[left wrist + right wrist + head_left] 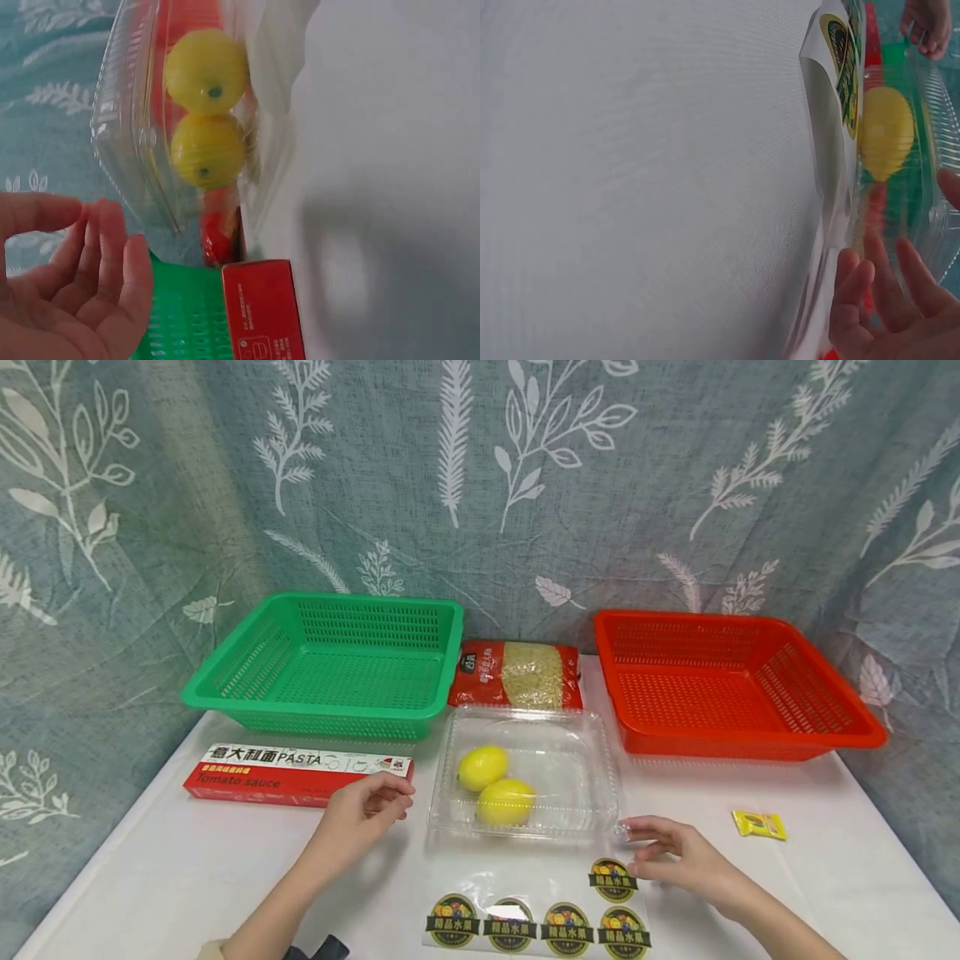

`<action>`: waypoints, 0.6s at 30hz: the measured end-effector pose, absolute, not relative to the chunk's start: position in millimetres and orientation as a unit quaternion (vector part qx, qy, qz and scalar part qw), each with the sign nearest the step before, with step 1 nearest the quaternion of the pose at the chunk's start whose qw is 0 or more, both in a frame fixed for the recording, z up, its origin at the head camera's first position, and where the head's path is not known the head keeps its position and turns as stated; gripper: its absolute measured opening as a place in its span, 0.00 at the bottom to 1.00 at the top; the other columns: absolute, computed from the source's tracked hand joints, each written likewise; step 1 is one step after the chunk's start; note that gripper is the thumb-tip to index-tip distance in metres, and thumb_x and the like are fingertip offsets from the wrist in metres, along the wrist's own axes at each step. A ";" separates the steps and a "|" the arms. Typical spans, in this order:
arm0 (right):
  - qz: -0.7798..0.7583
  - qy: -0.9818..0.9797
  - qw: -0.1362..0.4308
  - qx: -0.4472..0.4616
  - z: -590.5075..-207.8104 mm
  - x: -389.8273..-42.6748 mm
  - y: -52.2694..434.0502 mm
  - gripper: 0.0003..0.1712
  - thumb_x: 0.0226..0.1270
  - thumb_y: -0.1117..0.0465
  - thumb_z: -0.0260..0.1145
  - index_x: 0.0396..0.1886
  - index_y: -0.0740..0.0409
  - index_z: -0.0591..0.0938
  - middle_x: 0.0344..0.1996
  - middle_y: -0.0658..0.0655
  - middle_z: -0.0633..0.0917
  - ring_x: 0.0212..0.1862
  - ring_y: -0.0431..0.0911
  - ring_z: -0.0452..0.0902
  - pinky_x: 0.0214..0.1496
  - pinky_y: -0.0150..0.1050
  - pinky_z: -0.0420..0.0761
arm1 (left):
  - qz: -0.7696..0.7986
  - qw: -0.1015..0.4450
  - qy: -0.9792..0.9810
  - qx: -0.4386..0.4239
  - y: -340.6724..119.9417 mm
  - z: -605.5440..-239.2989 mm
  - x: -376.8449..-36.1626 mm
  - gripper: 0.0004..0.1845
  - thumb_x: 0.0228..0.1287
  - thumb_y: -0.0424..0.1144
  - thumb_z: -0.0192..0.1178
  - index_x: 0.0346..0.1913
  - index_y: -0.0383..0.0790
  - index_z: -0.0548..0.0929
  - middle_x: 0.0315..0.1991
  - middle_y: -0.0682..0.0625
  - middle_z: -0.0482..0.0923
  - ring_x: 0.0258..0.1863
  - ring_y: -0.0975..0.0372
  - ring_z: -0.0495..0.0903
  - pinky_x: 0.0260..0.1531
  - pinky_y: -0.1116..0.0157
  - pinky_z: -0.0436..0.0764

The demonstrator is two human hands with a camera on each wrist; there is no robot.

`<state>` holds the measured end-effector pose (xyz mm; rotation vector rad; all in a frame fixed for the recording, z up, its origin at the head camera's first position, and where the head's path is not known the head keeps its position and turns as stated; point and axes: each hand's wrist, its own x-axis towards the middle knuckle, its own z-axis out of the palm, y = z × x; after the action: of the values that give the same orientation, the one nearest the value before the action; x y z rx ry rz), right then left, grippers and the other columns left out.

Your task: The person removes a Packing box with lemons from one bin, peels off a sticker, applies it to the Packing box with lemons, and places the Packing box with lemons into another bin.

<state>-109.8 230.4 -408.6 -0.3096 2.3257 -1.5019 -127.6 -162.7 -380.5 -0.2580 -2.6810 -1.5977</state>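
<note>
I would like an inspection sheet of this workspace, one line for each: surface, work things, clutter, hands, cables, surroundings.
Surface: white table cover.
Work things: clear plastic box with two lemons inside; sheet with five round stickers on the near side.
Clutter: pasta box, red bag, yellow packet, green basket, red basket; dark object at the lower edge, unclear.
Hands: left hand near the pasta box, holding nothing; right hand near the plastic box's right front corner, holding nothing, contact unclear.
Cables: nothing seen.
Surroundings: leaf-patterned curtain behind.
</note>
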 end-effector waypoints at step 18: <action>-0.387 0.901 0.093 -0.171 -414.9 -108.2 220.6 0.27 0.42 0.54 0.76 0.43 0.61 0.82 0.37 0.54 0.82 0.31 0.37 0.66 0.31 0.31 0.68 | -0.225 -0.048 -0.891 -0.390 -106.5 -375.0 -88.8 0.12 0.59 0.36 0.60 0.46 0.40 0.81 0.43 0.53 0.78 0.46 0.62 0.76 0.46 0.63 0.76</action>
<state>-108.2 220.6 -414.9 -0.5085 2.6758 -1.1476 -88.8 -106.5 -375.0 -1.2650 -2.8899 -0.7311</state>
